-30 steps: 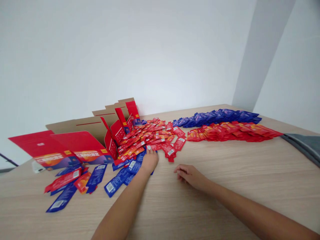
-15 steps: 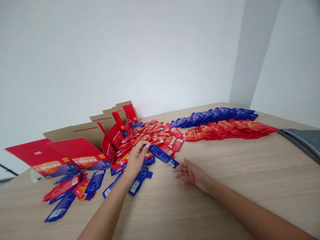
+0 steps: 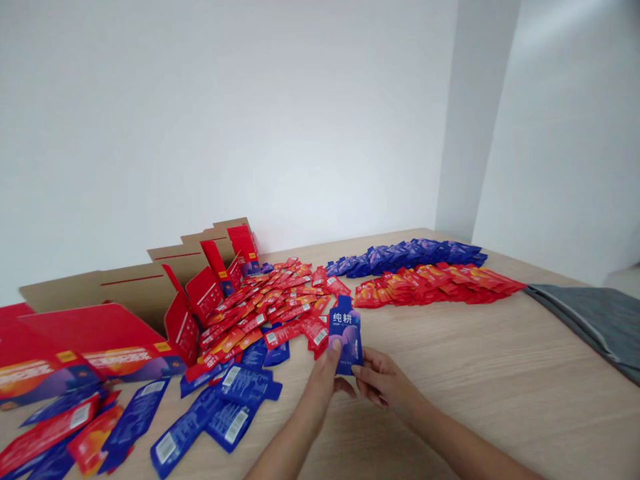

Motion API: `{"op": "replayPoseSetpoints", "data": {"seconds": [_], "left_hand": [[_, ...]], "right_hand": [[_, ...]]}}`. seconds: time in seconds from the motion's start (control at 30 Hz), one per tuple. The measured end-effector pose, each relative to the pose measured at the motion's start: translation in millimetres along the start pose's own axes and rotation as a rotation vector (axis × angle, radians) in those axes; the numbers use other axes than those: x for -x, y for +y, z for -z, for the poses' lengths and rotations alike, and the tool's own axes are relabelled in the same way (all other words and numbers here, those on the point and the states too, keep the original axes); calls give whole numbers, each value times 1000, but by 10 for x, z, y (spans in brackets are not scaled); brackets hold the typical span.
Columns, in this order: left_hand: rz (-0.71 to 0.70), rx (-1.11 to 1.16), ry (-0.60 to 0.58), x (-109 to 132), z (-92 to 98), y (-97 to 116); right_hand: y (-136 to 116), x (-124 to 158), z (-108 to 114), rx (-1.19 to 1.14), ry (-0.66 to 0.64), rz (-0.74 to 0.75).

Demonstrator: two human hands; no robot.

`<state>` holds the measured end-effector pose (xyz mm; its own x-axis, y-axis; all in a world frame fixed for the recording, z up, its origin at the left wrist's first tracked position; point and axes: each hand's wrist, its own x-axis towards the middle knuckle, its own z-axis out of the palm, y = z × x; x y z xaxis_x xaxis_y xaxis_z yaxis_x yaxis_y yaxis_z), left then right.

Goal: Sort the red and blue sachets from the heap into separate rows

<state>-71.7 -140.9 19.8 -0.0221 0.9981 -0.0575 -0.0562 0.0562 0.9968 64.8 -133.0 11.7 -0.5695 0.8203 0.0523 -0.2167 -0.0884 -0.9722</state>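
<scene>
A blue sachet (image 3: pixel 345 333) with white lettering and purple round shapes stands upright between my hands, its front facing me. My left hand (image 3: pixel 327 370) pinches its lower left side, thumb on the front. At the lower right corner, my right hand (image 3: pixel 383 379) grips it too, thumb and fingers closed on the edge. To the left of my hands lie loose blue sachets (image 3: pixel 245 385), several with barcodes up. Behind them spreads a heap of red sachets (image 3: pixel 280 293).
Opened red cardboard boxes (image 3: pixel 125 333) stand along the left. Back right, a row of overlapping blue sachets (image 3: pixel 410 257) runs behind a row of red sachets (image 3: pixel 435 285). A grey fabric item (image 3: pixel 585 320) lies on the wooden table (image 3: pixel 480 360) at the right.
The blue sachet has been turned from slanting, barcode side showing, to upright with its front showing. My right hand has closed on it. The view has shifted right.
</scene>
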Motion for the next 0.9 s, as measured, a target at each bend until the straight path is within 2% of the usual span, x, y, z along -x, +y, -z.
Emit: {"op": "replayPoseSetpoints", "data": {"seconds": [0.17, 0.27, 0.33, 0.4, 0.47, 0.57, 0.63, 0.73, 0.8, 0.9], "left_hand": [[28, -165, -103, -8, -106, -34], [41, -113, -189, -13, -137, -49], [66, -42, -212, -13, -165, -133], [123, -25, -220, 3, -197, -257], [124, -152, -255, 31, -225, -374], [15, -452, -341, 55, -253, -474], [3, -540, -361, 38, -261, -495], [33, -560, -371, -12, -252, -506], [30, -566, -391, -35, -233, -512], [48, -584, -396, -34, -207, -498]], "right_hand": [[56, -29, 130, 309, 133, 69], [55, -6, 137, 352, 187, 43], [5, -8, 166, 389, 184, 30], [-116, -57, 287, 432, 216, 38], [-320, -183, 553, 479, 334, 92], [-706, -530, 1194, 625, 562, 195], [-929, -828, 1666, 754, 712, 117], [-1105, -1265, 2215, 809, 781, 7], [-1129, -1504, 2417, 808, 787, -63], [-1107, -1746, 2520, 775, 775, -134]]}}
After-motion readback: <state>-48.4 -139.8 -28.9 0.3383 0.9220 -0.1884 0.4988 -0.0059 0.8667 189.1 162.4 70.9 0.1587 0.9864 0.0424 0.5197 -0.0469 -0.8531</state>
